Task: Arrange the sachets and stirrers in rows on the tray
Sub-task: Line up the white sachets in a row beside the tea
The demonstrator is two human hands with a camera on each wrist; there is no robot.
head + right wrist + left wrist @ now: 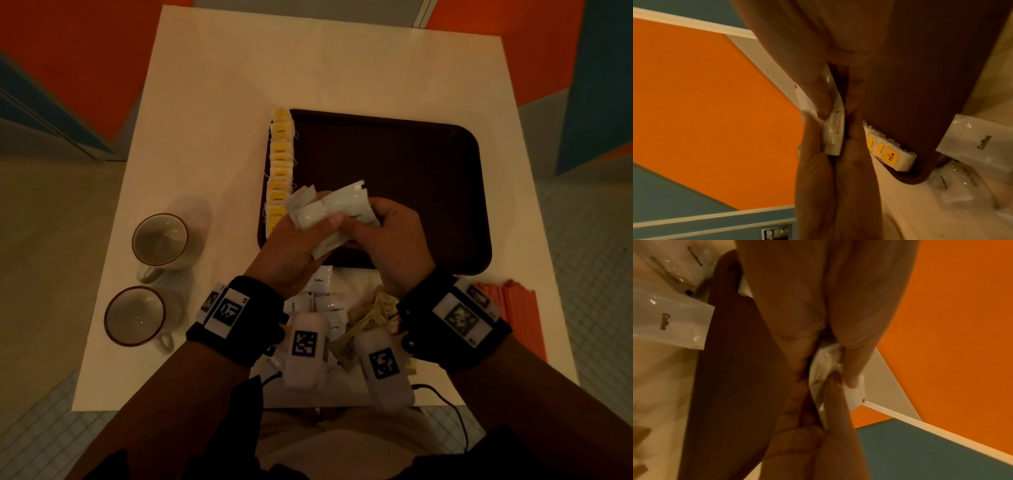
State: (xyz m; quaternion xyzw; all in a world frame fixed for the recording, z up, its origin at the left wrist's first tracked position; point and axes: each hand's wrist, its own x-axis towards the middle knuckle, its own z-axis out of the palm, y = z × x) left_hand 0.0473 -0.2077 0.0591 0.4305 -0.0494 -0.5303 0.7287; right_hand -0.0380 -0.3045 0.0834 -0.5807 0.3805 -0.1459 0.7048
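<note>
A dark brown tray [428,164] lies on the white table [212,102]. Along its left edge runs a row of yellow tea sachets [279,171], which also shows in the right wrist view as tea sachets [890,154]. Both hands meet above the tray's near left part, gripping a bunch of white coffee sachets [329,212]. My left hand [291,246] holds the bunch from the left; my right hand [387,240] pinches a sachet [833,134] on the right. More white coffee sachets [322,294] and brown sachets [370,322] lie loose on the table under my wrists.
Two empty cups [161,243] [135,317] stand at the table's left. A stack of orange stirrers [510,308] lies by the table's right near edge. Orange and blue panels surround the table.
</note>
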